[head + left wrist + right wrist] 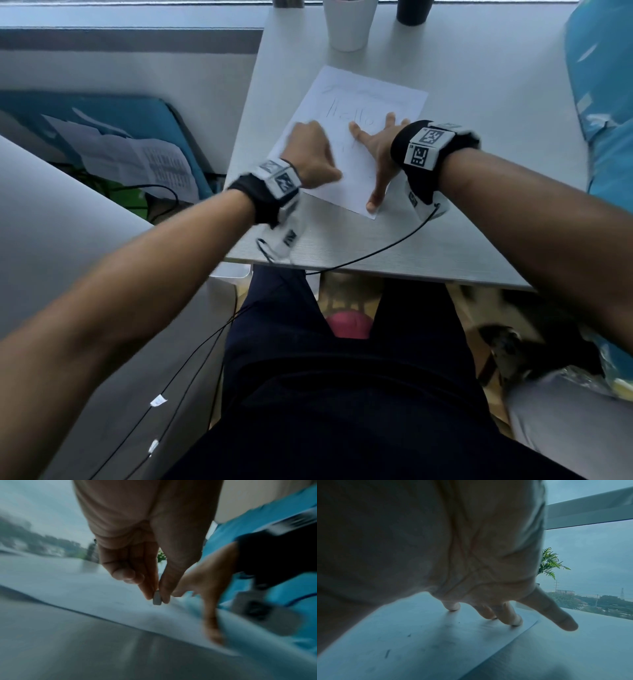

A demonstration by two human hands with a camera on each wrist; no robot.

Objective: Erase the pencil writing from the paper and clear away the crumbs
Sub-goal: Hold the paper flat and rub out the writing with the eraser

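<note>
A white sheet of paper [373, 99] lies askew on the pale table [479, 212], with faint pencil writing [349, 114] near its middle. My left hand [310, 156] is over the sheet's left part; in the left wrist view its thumb and fingers pinch a small grey eraser [157, 599] whose tip touches the paper [96, 593]. My right hand [375, 144] lies spread on the sheet's right part, fingertips [516, 622] pressing the paper [436, 639]. Dark crumbs [387, 653] lie scattered on the sheet. The left hand is blurred.
A white cup [349, 24] and a dark cup [412, 12] stand at the table's far edge. A blue fabric item [606, 102] lies along the right side. Loose papers [137, 157] sit on a blue chair left of the table. Black cables [376, 253] hang off the table's near edge.
</note>
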